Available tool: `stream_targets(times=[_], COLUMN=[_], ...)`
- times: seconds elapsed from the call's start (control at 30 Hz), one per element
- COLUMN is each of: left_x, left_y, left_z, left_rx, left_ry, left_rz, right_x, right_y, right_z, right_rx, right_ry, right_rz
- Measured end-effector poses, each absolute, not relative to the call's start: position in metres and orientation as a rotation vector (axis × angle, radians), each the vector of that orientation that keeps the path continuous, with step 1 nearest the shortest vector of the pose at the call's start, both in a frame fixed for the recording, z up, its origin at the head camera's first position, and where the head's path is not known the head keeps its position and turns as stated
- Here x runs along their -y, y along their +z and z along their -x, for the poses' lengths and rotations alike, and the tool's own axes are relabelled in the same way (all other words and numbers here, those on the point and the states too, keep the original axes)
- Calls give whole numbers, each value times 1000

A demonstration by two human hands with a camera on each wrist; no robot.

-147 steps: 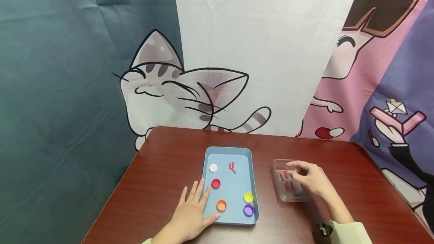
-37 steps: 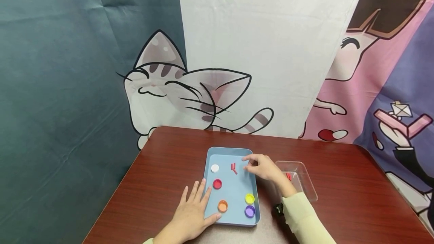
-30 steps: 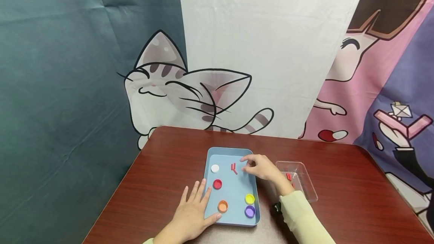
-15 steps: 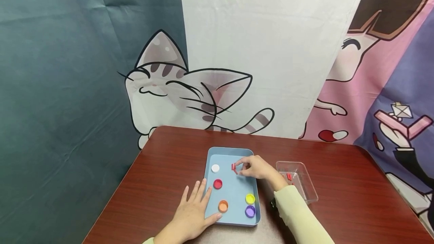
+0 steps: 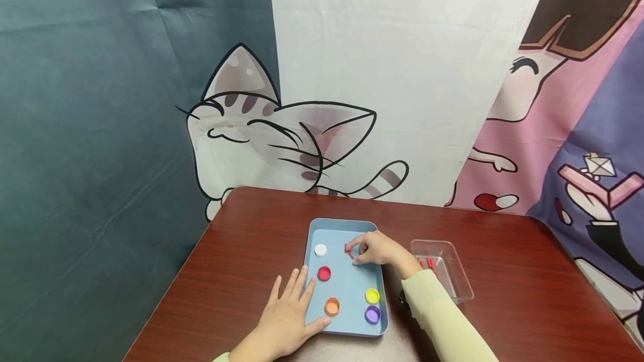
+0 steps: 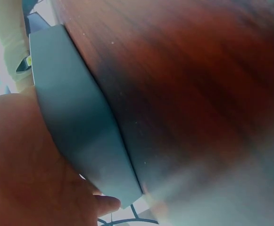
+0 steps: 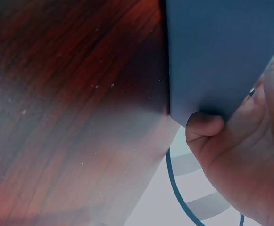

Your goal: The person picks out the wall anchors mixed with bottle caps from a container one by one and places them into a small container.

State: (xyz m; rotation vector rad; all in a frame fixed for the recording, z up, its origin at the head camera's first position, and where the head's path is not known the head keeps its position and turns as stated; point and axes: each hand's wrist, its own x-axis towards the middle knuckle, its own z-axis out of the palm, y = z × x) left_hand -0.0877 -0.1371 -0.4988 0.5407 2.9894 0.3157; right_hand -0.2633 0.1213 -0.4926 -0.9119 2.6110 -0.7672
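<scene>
My left hand lies with spread fingers along the left edge of a light blue tray, thumb over its near left corner. In the left wrist view, the thumb tip shows beside the tray's wall. My right hand reaches over the tray's right side, index finger and thumb curled around small red sticks; a slanted one lies between the fingertips, the others partly hidden. The right wrist view shows the palm and a curled finger, no stick. Round caps, including white, red and orange, sit in the tray.
A yellow cap and a purple cap sit near the tray's right edge. A clear plastic box with red sticks stands right of the tray, partly behind the right forearm. The wooden table backs onto a printed cloth.
My right hand has moved left from the clear box to the red sticks on the tray, and its finger and thumb have closed in around them. The left hand stays in place.
</scene>
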Motion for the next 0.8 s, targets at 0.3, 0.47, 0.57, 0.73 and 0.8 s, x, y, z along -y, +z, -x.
stream_targets(times=[0.3,0.47,0.57,0.73,0.8], left_x=[136,136,136,136,136], left_y=[-496,-495,-496,-496,-496], left_z=[88,88,88,88,88], left_rx=[-3005,-3000,-2999,-2998,-2998], left_ry=[289,280,275,287,293], left_rz=[-557,-553,-554,-555,-555], right_x=[-118,-118,-118,-117,-116], right_y=[-493,-494,-495,-494,-494], right_z=[262,262,261,260,260], right_rx=[-2636,-2650,-2661,-2670,-2672], right_ry=[-755,-762,-762,-749,-742], right_rz=[857,844,838,815,802])
